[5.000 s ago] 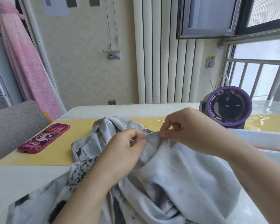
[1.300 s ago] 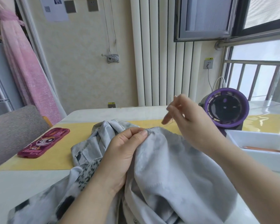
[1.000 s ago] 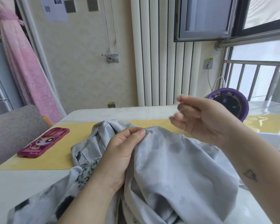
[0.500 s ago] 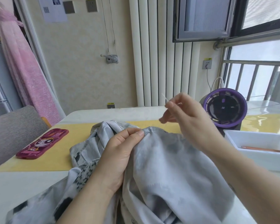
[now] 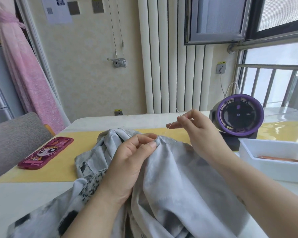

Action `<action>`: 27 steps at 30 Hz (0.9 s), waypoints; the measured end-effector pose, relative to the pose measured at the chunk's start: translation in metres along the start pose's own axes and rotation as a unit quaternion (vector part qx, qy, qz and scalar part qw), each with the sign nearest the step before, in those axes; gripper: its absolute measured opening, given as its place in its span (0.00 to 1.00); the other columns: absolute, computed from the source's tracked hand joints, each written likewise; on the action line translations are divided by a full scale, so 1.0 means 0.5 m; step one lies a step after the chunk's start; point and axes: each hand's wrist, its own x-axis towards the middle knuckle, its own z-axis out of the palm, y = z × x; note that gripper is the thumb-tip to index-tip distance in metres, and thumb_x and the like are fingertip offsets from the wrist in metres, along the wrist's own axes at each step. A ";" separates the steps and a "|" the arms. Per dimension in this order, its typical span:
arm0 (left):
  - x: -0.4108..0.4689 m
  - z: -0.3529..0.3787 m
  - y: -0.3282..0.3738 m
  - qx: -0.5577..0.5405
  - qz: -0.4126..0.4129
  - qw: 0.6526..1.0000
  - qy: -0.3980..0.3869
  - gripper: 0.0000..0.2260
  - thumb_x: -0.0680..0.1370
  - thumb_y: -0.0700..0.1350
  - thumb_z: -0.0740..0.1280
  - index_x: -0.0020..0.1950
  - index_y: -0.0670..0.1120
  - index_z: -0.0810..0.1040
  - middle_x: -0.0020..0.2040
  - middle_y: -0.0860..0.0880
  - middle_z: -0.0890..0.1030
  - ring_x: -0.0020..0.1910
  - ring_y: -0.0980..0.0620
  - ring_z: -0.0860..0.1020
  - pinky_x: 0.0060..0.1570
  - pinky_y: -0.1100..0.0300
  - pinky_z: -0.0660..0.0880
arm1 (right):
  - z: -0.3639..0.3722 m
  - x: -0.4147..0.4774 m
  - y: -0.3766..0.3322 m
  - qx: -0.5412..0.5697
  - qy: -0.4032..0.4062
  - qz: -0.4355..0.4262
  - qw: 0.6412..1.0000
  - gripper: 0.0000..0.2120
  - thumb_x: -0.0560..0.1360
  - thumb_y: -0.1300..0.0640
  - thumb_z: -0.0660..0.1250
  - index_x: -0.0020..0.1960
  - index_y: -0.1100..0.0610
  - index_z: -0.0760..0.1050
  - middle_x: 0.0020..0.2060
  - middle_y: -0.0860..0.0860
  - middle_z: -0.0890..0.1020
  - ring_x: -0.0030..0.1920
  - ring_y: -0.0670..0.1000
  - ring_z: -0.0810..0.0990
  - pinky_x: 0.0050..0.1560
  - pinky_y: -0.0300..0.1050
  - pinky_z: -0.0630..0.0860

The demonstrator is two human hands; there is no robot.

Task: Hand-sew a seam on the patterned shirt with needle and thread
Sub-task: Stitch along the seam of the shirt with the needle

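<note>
Both pinched: left hand (image 5: 127, 162) shirt (image 5: 179, 186), right hand (image 5: 199, 133) needle (image 5: 178, 112)

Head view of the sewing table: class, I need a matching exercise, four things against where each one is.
Things:
1. needle
2. phone
3. fan
4. white tray

Places:
A. lying on the yellow mat, left of the shirt
B. pinched in the right hand, raised above the cloth
C. at the table's right edge, nearer than the fan
D. standing behind the right hand

Pairs: 1-B, 2-A, 3-D, 4-C
</note>
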 end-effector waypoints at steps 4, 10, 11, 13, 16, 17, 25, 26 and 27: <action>0.000 0.000 -0.002 0.020 0.010 1.000 -0.003 0.05 0.69 0.44 0.66 0.34 0.49 0.80 0.47 0.52 0.83 0.47 0.55 0.80 0.48 0.62 0.72 | -0.002 0.004 0.008 -0.002 0.004 0.001 1.000 0.09 0.81 0.55 0.57 0.44 0.56 0.70 0.40 0.42 0.84 0.49 0.41 0.79 0.39 0.23 0.66; 0.000 -0.001 -0.004 0.043 0.012 0.999 0.002 0.05 0.69 0.45 0.67 0.34 0.51 0.80 0.43 0.52 0.82 0.43 0.56 0.78 0.46 0.61 0.71 | -0.018 0.018 0.013 -0.013 0.035 -0.007 0.999 0.09 0.81 0.56 0.57 0.44 0.57 0.69 0.38 0.40 0.83 0.44 0.40 0.78 0.37 0.23 0.66; 0.000 -0.002 -0.004 0.046 0.014 0.999 0.005 0.05 0.69 0.45 0.67 0.34 0.51 0.80 0.42 0.52 0.82 0.43 0.56 0.78 0.45 0.62 0.71 | -0.018 0.018 0.012 -0.012 0.029 -0.006 0.999 0.09 0.81 0.56 0.57 0.44 0.57 0.70 0.39 0.40 0.83 0.45 0.40 0.78 0.39 0.24 0.67; 0.000 -0.002 -0.003 0.049 0.020 0.999 0.014 0.05 0.69 0.46 0.66 0.34 0.52 0.80 0.38 0.53 0.81 0.40 0.57 0.78 0.41 0.65 0.72 | -0.016 0.015 0.006 0.002 0.002 -0.008 1.000 0.09 0.81 0.56 0.57 0.44 0.57 0.70 0.39 0.44 0.85 0.47 0.41 0.80 0.49 0.32 0.71; -0.001 -0.002 0.001 0.060 0.026 0.998 0.019 0.05 0.69 0.45 0.69 0.34 0.54 0.80 0.35 0.54 0.80 0.36 0.59 0.77 0.37 0.68 0.73 | -0.007 -0.007 -0.017 0.007 -0.024 -0.041 0.999 0.08 0.81 0.57 0.57 0.44 0.58 0.69 0.35 0.48 0.84 0.38 0.42 0.81 0.46 0.38 0.76; -0.001 -0.001 0.001 0.061 0.029 0.998 0.017 0.06 0.69 0.44 0.71 0.34 0.54 0.81 0.35 0.54 0.80 0.36 0.59 0.77 0.38 0.68 0.73 | -0.003 -0.017 -0.024 -0.016 -0.025 -0.064 0.998 0.08 0.81 0.56 0.57 0.44 0.58 0.69 0.34 0.49 0.84 0.33 0.40 0.79 0.39 0.35 0.74; 0.002 -0.007 0.002 0.049 0.021 0.998 0.015 0.04 0.71 0.44 0.72 0.37 0.52 0.82 0.37 0.52 0.80 0.39 0.56 0.77 0.42 0.65 0.74 | 0.010 -0.033 -0.009 -0.190 -0.028 -0.211 0.958 0.06 0.80 0.55 0.56 0.45 0.54 0.65 0.22 0.43 0.71 0.26 0.48 0.66 0.29 0.45 0.58; 0.003 -0.009 0.002 0.056 0.019 0.998 0.016 0.04 0.71 0.44 0.72 0.37 0.51 0.81 0.36 0.52 0.80 0.39 0.57 0.77 0.41 0.66 0.73 | 0.004 -0.026 -0.003 -0.200 -0.018 -0.207 0.958 0.06 0.80 0.55 0.56 0.46 0.54 0.65 0.21 0.45 0.70 0.26 0.48 0.66 0.29 0.46 0.59; 0.005 -0.010 0.000 0.071 0.018 0.997 0.017 0.04 0.71 0.43 0.70 0.37 0.49 0.81 0.36 0.53 0.80 0.38 0.58 0.77 0.41 0.68 0.73 | -0.003 -0.018 0.003 -0.208 -0.010 -0.200 0.958 0.05 0.80 0.55 0.56 0.46 0.54 0.65 0.21 0.47 0.69 0.26 0.49 0.67 0.29 0.46 0.59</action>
